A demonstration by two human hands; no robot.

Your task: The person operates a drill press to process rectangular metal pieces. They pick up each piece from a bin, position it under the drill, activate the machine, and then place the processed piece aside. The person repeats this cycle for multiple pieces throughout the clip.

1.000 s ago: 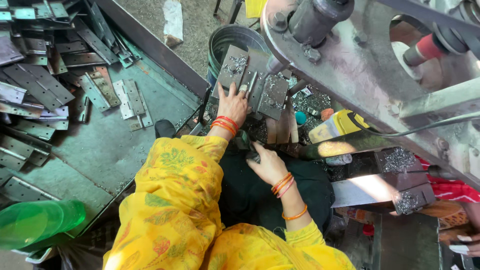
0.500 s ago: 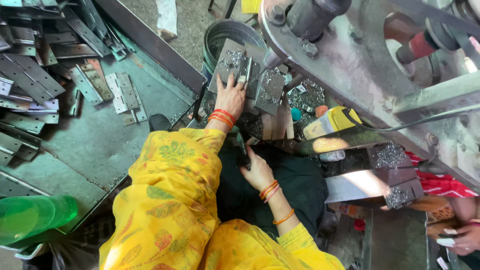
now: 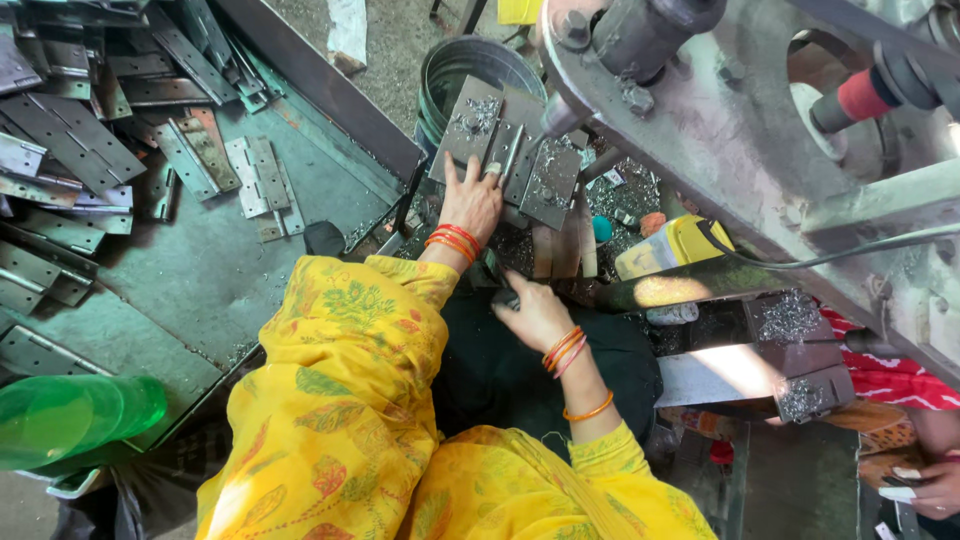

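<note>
Steel everywhere: the left hand (image 3: 470, 200) lies flat on a grey hinge plate (image 3: 505, 150) under the big machine (image 3: 740, 150), fingers stretched forward and close together on the metal, just in front of a bucket (image 3: 450, 70). Down near the lap, the right hand (image 3: 535, 315) curls its fingers round a small dark piece (image 3: 497, 280); what it is I cannot tell. More hinges (image 3: 260, 180) lie scattered on the green floor (image 3: 190, 270) to the left, and a yellow tool (image 3: 665, 245) sits to the right.
</note>
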